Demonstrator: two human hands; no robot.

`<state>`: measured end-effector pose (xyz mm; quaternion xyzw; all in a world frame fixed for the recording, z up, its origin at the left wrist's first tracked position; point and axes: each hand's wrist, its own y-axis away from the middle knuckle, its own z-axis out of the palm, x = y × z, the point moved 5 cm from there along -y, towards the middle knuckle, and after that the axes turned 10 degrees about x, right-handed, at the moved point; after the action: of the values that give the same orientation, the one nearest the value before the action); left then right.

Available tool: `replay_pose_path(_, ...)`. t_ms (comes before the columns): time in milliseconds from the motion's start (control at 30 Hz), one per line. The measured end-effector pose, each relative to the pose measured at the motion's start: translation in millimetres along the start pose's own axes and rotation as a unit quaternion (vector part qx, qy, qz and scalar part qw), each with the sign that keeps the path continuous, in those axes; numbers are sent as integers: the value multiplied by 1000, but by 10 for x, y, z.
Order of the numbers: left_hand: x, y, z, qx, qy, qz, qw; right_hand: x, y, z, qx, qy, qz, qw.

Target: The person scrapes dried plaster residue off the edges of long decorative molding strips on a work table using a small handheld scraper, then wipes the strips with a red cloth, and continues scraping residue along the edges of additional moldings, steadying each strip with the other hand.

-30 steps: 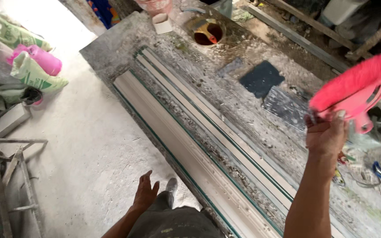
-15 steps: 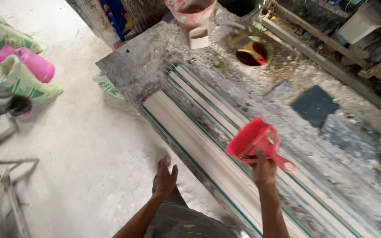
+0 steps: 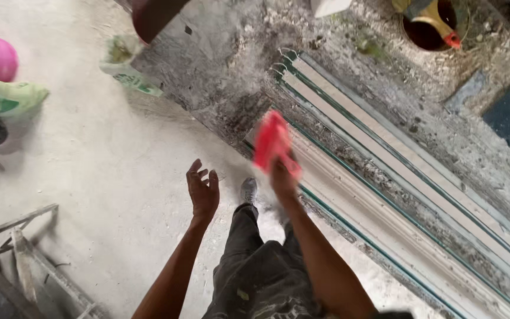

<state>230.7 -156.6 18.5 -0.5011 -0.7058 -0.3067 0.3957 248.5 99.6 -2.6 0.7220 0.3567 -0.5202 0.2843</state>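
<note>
Right hand (image 3: pixel 283 177) grips one red scoop (image 3: pixel 271 142), blurred, long axis up-left. Left hand (image 3: pixel 203 190) empty, fingers spread. Two hands.

The left hand (image 3: pixel 203 190) is open and holds nothing, with its fingers (image 3: pixel 196 171) spread a little and pointing up and away from the body. The right hand (image 3: pixel 283 179) is closed tight in a grip, and it looks blurry. Both arms reach forward and down, with the 2 hands near each other.
</note>
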Motion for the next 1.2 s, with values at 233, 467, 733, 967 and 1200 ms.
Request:
replay_pose_path(233,-145,293,245,-80,44,-54,994,463,1357,-3864,309,322,176,878)
replay_pose_path(467,178,134,498,-154,-22,13,988,136,-129,-2308,54,277,22,959)
replay_pose_path(733,148,-71,315,-134,33,64,988,-506,-940,-105,55,309,-165,935)
replay_pose_path(967,-450,334,-235,-125,-26,-16,992,707,675,-3911,85,381,27,920)
replay_pose_path(1200,-553,468,-156,-168,-4,-41,985,556,1390,-5512,360,493,114,784)
